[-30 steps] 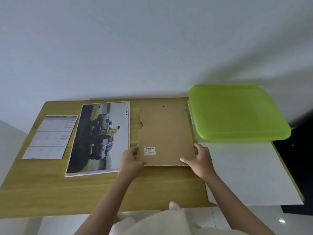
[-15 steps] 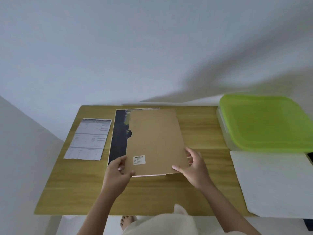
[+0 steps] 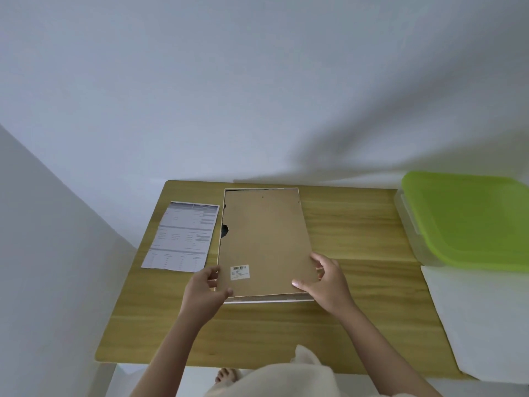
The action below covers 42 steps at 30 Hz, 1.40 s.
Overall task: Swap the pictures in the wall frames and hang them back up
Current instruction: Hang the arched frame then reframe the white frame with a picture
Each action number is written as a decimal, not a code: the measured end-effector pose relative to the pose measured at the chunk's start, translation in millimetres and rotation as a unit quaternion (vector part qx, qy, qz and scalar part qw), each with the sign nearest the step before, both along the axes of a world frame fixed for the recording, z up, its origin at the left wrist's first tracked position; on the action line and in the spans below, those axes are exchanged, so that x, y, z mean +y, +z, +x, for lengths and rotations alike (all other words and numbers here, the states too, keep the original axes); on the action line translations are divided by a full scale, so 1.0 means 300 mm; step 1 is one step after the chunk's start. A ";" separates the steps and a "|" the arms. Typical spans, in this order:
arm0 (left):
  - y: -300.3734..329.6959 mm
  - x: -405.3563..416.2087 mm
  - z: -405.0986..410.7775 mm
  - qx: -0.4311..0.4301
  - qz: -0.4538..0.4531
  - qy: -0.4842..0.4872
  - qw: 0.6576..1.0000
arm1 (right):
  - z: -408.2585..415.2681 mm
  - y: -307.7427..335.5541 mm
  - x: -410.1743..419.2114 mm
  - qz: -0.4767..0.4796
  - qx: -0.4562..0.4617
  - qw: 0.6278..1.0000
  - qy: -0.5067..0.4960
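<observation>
A brown cardboard backing board (image 3: pixel 264 239) with a barcode sticker lies on top of the car picture (image 3: pixel 224 231), covering nearly all of it. Only dark slivers of the picture show at the board's left edge and a white strip along the near edge. My left hand (image 3: pixel 204 290) pinches the board's near left corner. My right hand (image 3: pixel 326 283) grips its near right corner, thumb on top. Both rest on the wooden table (image 3: pixel 357 233).
A printed paper sheet (image 3: pixel 181 237) lies left of the board. A clear box with a green lid (image 3: pixel 469 219) stands at the right, with a large white sheet (image 3: pixel 481 319) in front of it. White walls rise behind and to the left.
Both hands slid the backing board leftward from beside the picture onto it, so the picture is now almost fully covered. The view also shifted left.
</observation>
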State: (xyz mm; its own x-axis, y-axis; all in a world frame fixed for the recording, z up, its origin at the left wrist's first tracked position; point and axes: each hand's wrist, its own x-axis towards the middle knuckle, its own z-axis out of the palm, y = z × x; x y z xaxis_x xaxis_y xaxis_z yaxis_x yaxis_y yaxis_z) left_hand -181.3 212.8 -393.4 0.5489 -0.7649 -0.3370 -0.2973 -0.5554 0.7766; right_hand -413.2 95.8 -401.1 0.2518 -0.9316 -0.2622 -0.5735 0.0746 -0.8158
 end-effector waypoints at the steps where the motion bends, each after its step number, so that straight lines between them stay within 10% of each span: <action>1: -0.009 -0.003 0.005 0.001 0.002 0.001 1.000 | 0.003 -0.007 -0.002 0.002 0.004 1.000 0.002; 42: -0.079 -0.223 0.096 -0.147 0.087 -0.103 0.980 | 0.088 -0.020 -0.291 0.018 0.143 0.977 0.156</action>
